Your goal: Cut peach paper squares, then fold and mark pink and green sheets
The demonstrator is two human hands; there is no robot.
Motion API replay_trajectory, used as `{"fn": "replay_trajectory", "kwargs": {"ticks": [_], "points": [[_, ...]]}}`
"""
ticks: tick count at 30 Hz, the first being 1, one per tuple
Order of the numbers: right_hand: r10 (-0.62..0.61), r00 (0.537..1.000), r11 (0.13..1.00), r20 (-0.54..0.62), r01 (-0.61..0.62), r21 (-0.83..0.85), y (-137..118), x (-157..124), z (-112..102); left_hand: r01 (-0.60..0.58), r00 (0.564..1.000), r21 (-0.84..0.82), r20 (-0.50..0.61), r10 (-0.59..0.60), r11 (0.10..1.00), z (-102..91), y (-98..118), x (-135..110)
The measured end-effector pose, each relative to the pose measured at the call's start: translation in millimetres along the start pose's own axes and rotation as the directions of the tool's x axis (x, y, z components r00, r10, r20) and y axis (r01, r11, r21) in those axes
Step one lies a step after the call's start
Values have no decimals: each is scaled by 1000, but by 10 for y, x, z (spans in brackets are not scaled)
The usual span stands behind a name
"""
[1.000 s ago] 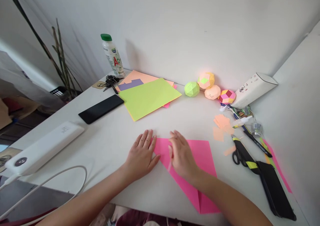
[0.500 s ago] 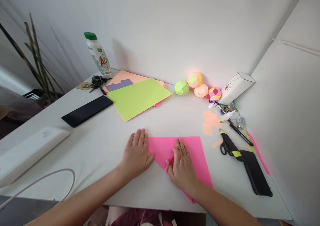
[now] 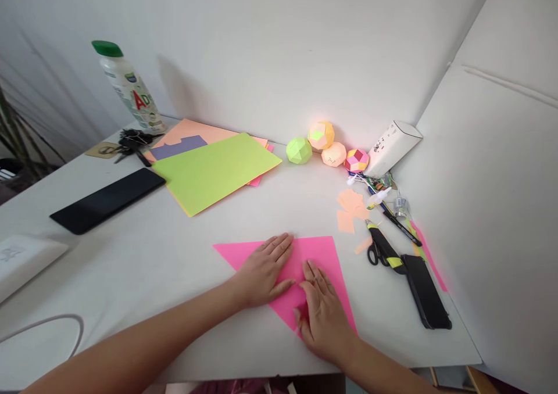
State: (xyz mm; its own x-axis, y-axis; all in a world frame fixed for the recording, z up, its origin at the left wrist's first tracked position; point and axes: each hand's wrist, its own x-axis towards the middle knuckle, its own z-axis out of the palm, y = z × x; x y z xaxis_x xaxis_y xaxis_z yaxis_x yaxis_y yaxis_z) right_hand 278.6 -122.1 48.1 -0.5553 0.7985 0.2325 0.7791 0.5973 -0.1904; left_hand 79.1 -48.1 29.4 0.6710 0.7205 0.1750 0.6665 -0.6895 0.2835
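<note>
A pink sheet of paper [image 3: 318, 251], folded along a diagonal into a triangle, lies on the white table in front of me. My left hand [image 3: 267, 269] rests flat on its middle with the fingers stretched toward the far edge. Just to the right, my right hand [image 3: 325, 310] also lies on the paper, near the slanting fold. Its fingers are extended, with the thumb and some fingertips pointing left. Neither hand grips the sheet; both press on it from above. Part of the fold is hidden under the hands.
A green sheet [image 3: 218, 173] tops a paper stack at the back left, near a black tablet-like slab [image 3: 108, 199] and a bottle [image 3: 131, 89]. Faceted paper balls [image 3: 299, 150] stand by the wall. Right: peach scraps [image 3: 346, 221], a utility knife [image 3: 386, 247], scissors [image 3: 374, 254], a phone [image 3: 426, 292].
My left hand has slid right from the paper's left corner onto its middle, uncovering that corner. My right hand stays on the sheet. The camera view has shifted a little.
</note>
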Motion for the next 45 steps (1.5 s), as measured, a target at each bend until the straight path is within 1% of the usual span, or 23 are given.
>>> {"fn": "replay_trajectory", "kwargs": {"ticks": [2,4,6,8,10,12,13,14,15,16,17,18,20,23,26,28,31,33,36,41,45], "points": [[-18,1000,1000,23,18,-12,20,-112,-54,-27,1000,39,13,26,999,-17,14,1],[-23,999,1000,42,23,-11,17,-174,-64,-49,999,73,15,48,996,-36,68,24],[-20,999,1000,48,20,0,8,-198,-55,-78,997,100,28,75,992,-48,158,60],[-16,999,999,46,15,33,22,-188,-76,-83,996,127,48,77,988,-42,260,100],[-10,999,993,44,4,121,89,-124,-158,-59,997,149,48,52,987,-18,341,136],[29,999,956,42,-40,290,217,28,-280,-46,999,144,30,42,989,15,376,156],[86,995,910,53,-100,403,300,142,-335,-44,999,131,17,42,990,32,377,159],[145,986,836,82,-167,523,389,278,-374,-44,999,115,7,44,992,47,369,156],[193,972,730,132,-232,643,480,427,-389,-41,999,100,-3,42,994,59,358,150],[238,956,601,169,-282,748,569,582,-379,-36,999,87,-10,37,996,67,344,141],[263,942,474,210,-315,822,649,730,-344,-29,999,77,-12,30,997,72,333,132],[300,925,370,233,-338,865,720,863,-293,-23,1000,69,-6,24,997,74,326,124],[312,916,340,254,-357,870,823,1051,-171,-11,1000,61,13,10,998,71,326,118],[295,911,363,289,-386,848,894,1119,-57,13,999,69,46,-17,998,63,350,135],[299,902,393,312,-414,821,905,1052,-59,2,997,94,81,-10,996,48,377,160],[321,900,452,294,-418,788,896,1016,-79,-10,996,119,90,0,993,30,389,170],[338,916,583,217,-385,715,876,1014,-90,-18,997,151,75,7,988,-8,397,178],[338,923,637,186,-370,677,867,1028,-87,-29,998,156,60,20,987,-31,397,184],[337,924,662,183,-371,651,867,1039,-80,-41,998,149,49,34,988,-53,398,191],[327,922,674,206,-380,633,881,1032,-73,-21,998,152,56,13,988,-56,406,193],[318,928,680,193,-365,635,870,1038,-79,-15,998,156,66,5,988,-41,409,193]]}}
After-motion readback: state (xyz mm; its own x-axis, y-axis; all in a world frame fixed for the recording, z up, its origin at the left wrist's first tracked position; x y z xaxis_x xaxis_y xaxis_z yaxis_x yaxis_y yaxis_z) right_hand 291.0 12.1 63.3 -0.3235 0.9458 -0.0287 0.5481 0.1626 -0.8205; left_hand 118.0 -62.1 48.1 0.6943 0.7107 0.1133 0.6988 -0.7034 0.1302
